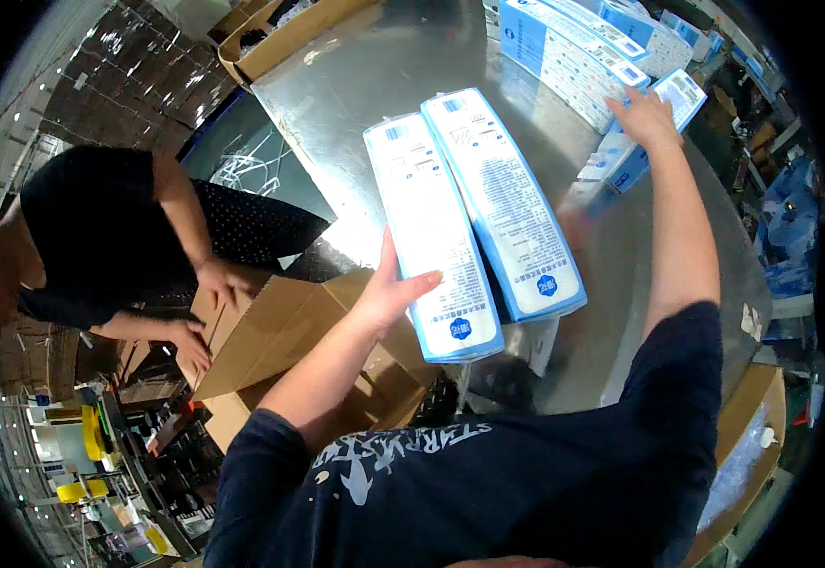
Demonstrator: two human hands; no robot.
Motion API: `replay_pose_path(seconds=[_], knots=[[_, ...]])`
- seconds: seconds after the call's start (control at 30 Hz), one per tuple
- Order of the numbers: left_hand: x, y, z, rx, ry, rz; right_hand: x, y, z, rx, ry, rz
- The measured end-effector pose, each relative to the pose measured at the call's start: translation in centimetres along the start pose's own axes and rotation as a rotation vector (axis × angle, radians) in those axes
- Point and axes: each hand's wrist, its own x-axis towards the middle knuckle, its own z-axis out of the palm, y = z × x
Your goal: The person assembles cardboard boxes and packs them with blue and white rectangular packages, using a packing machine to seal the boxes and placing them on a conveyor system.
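Left hand (392, 298), thumb spread over a blue-white pack (427, 213), seemingly steadying it beside its twin (507, 208) on the metal table (351, 80). Farther, right hand (647, 121), fingers splayed, touches another pack (682, 97). Either gripping? Can't tell.

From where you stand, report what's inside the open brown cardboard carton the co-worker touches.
Inside the open brown cardboard carton, only brown cardboard shows; the bare left forearm covers part of the opening, hiding what lies behind.
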Motion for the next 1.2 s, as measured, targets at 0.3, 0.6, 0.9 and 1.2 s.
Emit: replay_pose_path(seconds=[0.3,0.6,0.9,1.2], knots=[[1.4,1.2,-0.9,-0.034,0.067,-0.118,-20.2,-2.6,-1.7,0.046,-0.050,-0.712],[0.5,-1.3,-1.4,0.034,-0.341,-0.314,-23.9,9.1,6.2,1.623,-0.741,0.370],[-6.4,2.9,-2.9,0.109,-0.283,0.097,-29.0,5.1,-1.6,1.816,-0.619,-0.040],[-15.3,2.3,-7.5,0.174,-0.169,0.296,-32.8,-2.4,-6.1,1.430,-0.617,-0.305]])
